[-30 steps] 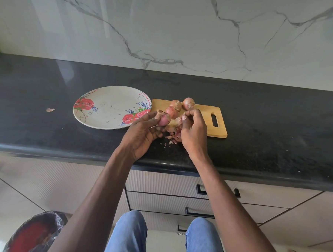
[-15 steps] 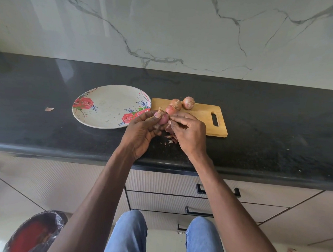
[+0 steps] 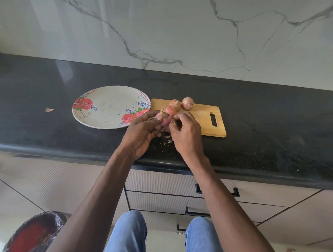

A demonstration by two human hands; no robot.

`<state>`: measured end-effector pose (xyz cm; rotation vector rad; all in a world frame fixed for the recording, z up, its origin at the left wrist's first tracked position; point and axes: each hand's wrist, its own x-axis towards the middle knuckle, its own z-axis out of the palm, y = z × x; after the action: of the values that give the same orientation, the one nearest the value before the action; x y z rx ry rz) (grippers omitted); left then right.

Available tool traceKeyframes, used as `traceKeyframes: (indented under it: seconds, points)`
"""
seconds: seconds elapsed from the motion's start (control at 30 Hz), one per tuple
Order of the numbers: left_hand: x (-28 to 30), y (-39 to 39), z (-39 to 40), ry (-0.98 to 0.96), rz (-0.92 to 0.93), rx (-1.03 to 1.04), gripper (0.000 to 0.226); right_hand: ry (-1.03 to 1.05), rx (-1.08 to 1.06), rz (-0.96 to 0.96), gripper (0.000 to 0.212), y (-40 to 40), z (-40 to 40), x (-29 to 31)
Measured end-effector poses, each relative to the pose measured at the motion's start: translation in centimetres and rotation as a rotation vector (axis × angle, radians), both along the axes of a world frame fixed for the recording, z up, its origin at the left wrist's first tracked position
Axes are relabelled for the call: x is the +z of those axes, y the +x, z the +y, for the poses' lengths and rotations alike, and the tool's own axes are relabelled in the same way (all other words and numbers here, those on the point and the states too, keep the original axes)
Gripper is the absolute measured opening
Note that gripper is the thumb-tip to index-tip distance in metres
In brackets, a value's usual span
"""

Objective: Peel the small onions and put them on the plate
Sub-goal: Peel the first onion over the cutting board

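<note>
left hand (image 3: 142, 133) gripping small onion (image 3: 163, 119), right hand (image 3: 186, 133) pinching it, no legible writing

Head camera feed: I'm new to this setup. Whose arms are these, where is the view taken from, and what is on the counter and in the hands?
There is no machine: these are a person's bare arms, filmed by one camera worn on the head, looking down. The left hand grips a small pinkish onion, and the fingers of the right hand pinch at its skin. On the black stone counter lie a round white plate with red roses, holding no onions, and a light wooden cutting board with three unpeeled onions. Peel scraps lie below the hands.
</note>
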<state>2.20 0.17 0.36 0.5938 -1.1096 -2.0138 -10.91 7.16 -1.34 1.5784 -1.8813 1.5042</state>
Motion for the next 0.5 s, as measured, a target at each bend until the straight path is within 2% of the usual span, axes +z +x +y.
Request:
traceKeyframes:
  seconds: [0.13, 0.33, 0.5]
  points:
    - [-0.19, 0.0, -0.22, -0.003, 0.003, 0.005, 0.024, -0.064, 0.126, -0.008, 0.039, -0.1, 0.2, 0.37]
    - [-0.36, -0.09, -0.57, 0.011, -0.001, 0.017, 0.012, -0.087, 0.159, 0.031, 0.024, -0.03, 0.11, 0.2]
    - [-0.04, -0.02, -0.37, 0.033, -0.013, 0.023, 0.011, -0.068, 0.155, 0.037, 0.016, -0.15, 0.19, 0.26]
